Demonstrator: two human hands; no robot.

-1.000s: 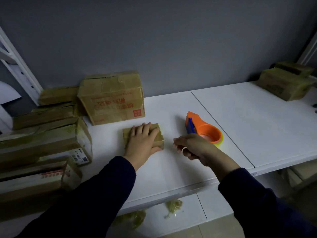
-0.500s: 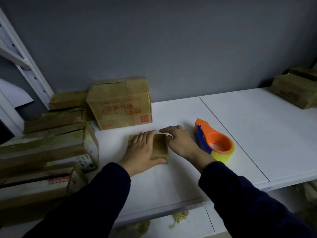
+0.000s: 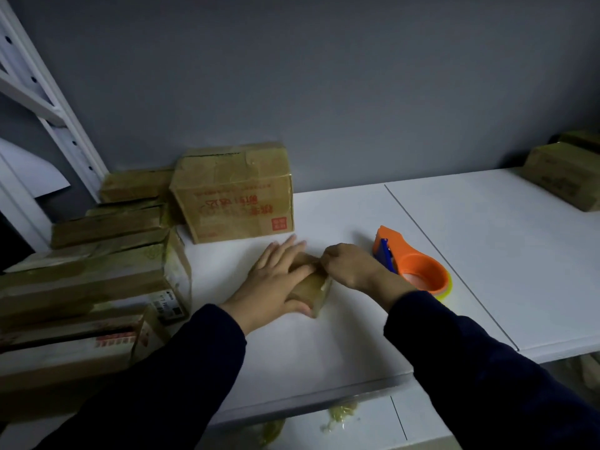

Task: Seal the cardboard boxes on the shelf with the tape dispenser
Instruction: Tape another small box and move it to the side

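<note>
Cardboard small box (image 3: 313,289) sits on the shelf (image 3: 324,349) under my flat left hand (image 3: 276,284). My right hand (image 3: 350,267) has left the tape dispenser (image 3: 418,271) beside it and now curls round the box's edge, likely smoothing tape.

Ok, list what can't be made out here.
Head view only.
- Small box top: covered by left hand and right hand; seam unseen.
- What the right hand pinches, if anything: hidden under its knuckles.
- Dispenser: near side behind the right hand.
- Right-edge box: cut by frame.
- Big box print: too dim to read.
</note>
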